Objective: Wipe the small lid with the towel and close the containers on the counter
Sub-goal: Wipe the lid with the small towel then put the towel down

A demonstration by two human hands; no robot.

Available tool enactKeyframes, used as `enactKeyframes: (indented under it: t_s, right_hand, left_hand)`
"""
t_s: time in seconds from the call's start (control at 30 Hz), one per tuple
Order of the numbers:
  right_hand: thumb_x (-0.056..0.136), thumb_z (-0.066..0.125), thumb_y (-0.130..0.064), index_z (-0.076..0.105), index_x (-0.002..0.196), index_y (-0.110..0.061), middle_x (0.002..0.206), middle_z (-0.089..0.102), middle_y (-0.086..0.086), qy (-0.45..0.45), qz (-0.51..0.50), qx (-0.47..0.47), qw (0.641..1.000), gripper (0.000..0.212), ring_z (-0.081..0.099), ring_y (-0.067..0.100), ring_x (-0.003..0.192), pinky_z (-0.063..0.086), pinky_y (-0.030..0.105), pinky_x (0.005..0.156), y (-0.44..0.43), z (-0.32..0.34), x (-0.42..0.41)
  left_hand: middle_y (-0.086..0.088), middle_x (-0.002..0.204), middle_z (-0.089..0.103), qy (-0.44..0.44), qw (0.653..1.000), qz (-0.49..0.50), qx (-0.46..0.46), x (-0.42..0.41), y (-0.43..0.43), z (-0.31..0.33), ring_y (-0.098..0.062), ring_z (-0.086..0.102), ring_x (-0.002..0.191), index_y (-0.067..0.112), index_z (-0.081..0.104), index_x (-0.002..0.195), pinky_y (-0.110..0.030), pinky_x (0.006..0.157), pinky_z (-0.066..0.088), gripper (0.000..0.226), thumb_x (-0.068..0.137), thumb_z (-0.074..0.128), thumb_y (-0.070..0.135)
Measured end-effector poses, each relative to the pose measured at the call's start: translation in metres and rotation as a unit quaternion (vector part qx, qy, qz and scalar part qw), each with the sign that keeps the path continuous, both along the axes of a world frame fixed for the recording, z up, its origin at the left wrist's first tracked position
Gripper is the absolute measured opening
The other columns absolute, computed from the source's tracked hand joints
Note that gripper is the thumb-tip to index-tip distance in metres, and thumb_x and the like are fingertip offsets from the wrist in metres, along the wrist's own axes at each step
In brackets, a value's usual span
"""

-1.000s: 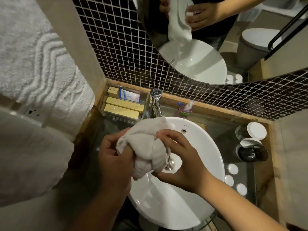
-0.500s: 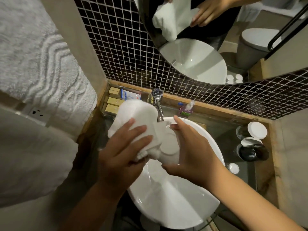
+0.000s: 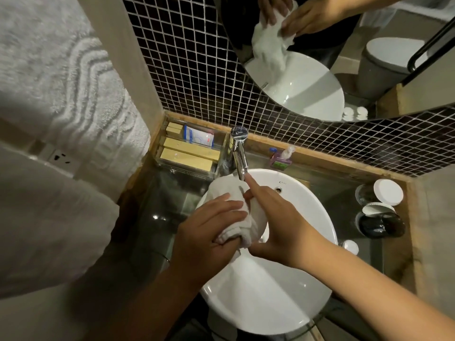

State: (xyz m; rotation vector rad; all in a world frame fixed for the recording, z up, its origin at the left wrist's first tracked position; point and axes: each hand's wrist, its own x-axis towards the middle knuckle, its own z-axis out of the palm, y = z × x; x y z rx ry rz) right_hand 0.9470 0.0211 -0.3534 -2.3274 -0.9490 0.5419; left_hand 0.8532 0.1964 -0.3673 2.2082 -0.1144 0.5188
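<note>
Both hands work over the basin (image 3: 270, 303): the left hand (image 3: 206, 239) clutches the white towel (image 3: 236, 212), the right hand (image 3: 278, 225) presses against it. The small lid is hidden, presumably inside. At three o'clock, two containers (image 3: 379, 222) wait with lids ajar.

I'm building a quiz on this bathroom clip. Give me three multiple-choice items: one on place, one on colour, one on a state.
1. Where is the towel?
A. over the sink
B. on the floor
C. on the toilet

2. What colour is the soap bottle's label?
A. green
B. black
C. orange

3. The dark jar at the right is:
A. fully closed
B. not closed, lid tilted at its rim
C. lying flat

Answers: 1 A, both the left hand and right hand grip it above the basin; 2 A, green shows under the pump; 3 B, the white lid leans off its mouth.
</note>
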Motion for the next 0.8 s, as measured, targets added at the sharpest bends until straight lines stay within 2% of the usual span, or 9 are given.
enactKeyframes:
  t_s: [0.1,0.2,0.33,0.47,0.57,0.67,0.8]
  right_hand:
    - [0.068,0.087,-0.041,-0.006,0.159,-0.037,0.133,0.047,-0.018,0.005,0.008,0.001,1.000,0.130,0.034,-0.024,0.113,0.022,-0.009,0.092,0.001,-0.002,-0.003]
    - [0.071,0.086,-0.042,0.001,0.160,-0.035,0.131,0.050,-0.020,-0.002,0.009,0.028,1.000,0.124,0.038,-0.023,0.113,0.026,-0.005,0.094,0.000,0.002,-0.004]
    - [0.069,0.089,-0.043,0.027,0.156,-0.037,0.131,0.052,-0.021,-0.014,0.006,0.064,0.998,0.107,0.055,-0.008,0.105,0.041,0.006,0.092,-0.002,0.011,0.001]
    - [0.058,0.097,-0.039,0.064,0.127,-0.031,0.122,0.060,-0.016,0.006,-0.023,0.099,0.995,0.077,0.056,-0.005,0.112,0.045,0.011,0.094,-0.003,0.011,0.009]
    - [0.051,0.099,-0.046,0.068,0.113,-0.038,0.118,0.058,-0.025,0.022,-0.046,0.076,0.996,0.069,0.057,-0.004,0.112,0.048,0.012,0.092,-0.004,0.006,0.009]
    - [0.048,0.095,-0.058,0.067,0.106,-0.045,0.116,0.057,-0.032,0.035,-0.062,0.055,0.996,0.066,0.057,-0.007,0.110,0.043,0.004,0.087,-0.001,0.004,0.005]
    - [0.046,0.096,-0.058,0.068,0.105,-0.043,0.114,0.060,-0.031,0.041,-0.060,0.058,0.996,0.067,0.057,-0.008,0.110,0.042,0.001,0.082,0.012,0.004,0.003]
  left_hand:
    - [-0.007,0.119,0.071,-0.006,0.999,-0.006,0.050,0.001,0.006,-0.004,-0.020,0.060,0.122,0.006,0.073,0.108,-0.041,0.100,0.052,0.026,0.085,0.069,0.019]
    - [-0.009,0.123,0.068,0.015,0.993,-0.019,0.114,0.000,0.021,-0.014,-0.024,0.057,0.126,0.009,0.072,0.112,-0.042,0.098,0.053,0.029,0.084,0.073,0.015]
    - [-0.010,0.129,0.064,0.062,0.987,0.063,0.131,-0.007,0.055,-0.024,-0.025,0.054,0.129,0.008,0.069,0.117,-0.046,0.096,0.055,0.033,0.084,0.072,0.009]
    - [-0.018,0.128,0.063,0.035,0.974,0.151,0.163,-0.013,0.088,-0.036,-0.034,0.056,0.126,0.000,0.068,0.116,-0.050,0.104,0.047,0.032,0.092,0.059,0.019]
    - [-0.020,0.129,0.061,0.030,0.965,0.196,0.174,-0.020,0.100,-0.059,-0.038,0.054,0.125,0.000,0.068,0.115,-0.052,0.102,0.046,0.028,0.090,0.064,0.013]
    - [-0.014,0.134,0.060,0.088,0.955,0.228,0.167,-0.023,0.103,-0.093,-0.034,0.052,0.130,0.006,0.068,0.118,-0.048,0.101,0.047,0.033,0.085,0.070,0.007]
    - [-0.006,0.140,0.057,0.224,0.938,0.232,0.129,-0.025,0.091,-0.143,-0.027,0.045,0.137,0.017,0.066,0.124,-0.053,0.101,0.050,0.039,0.086,0.072,0.009]
